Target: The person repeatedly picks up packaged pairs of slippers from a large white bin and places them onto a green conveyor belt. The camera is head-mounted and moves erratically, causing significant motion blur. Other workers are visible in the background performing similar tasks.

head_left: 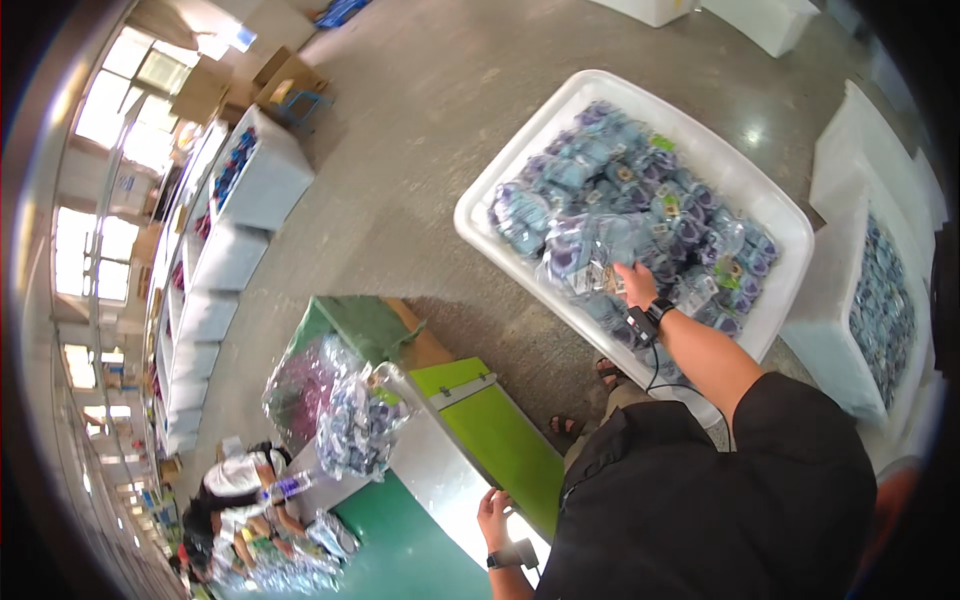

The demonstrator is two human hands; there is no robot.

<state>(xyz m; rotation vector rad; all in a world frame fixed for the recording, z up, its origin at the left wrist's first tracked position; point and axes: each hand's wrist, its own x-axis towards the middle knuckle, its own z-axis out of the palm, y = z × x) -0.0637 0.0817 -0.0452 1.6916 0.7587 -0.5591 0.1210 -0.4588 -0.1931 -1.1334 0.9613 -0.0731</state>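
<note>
My right hand [635,286] reaches into a large white tub [484,205] and is closed on the edge of a clear plastic bag [585,250]. Bluish and purple soft items show through the film, but their kind is too small to tell. Beneath and around the bag lie many similar small packs [610,150], some with green or brown labels. My left hand [494,512] is over the bright metal edge of the worktable [430,465], its fingers loosely bent and apart, with nothing visible in them.
A full clear bag [358,430] stands on the worktable beside a green-sided bin [350,325]. A co-worker [240,490] bends over packs at the lower left. Another filled white tub [885,300] stands at right; white bins [265,185] line the left. A cable hangs from my right wrist.
</note>
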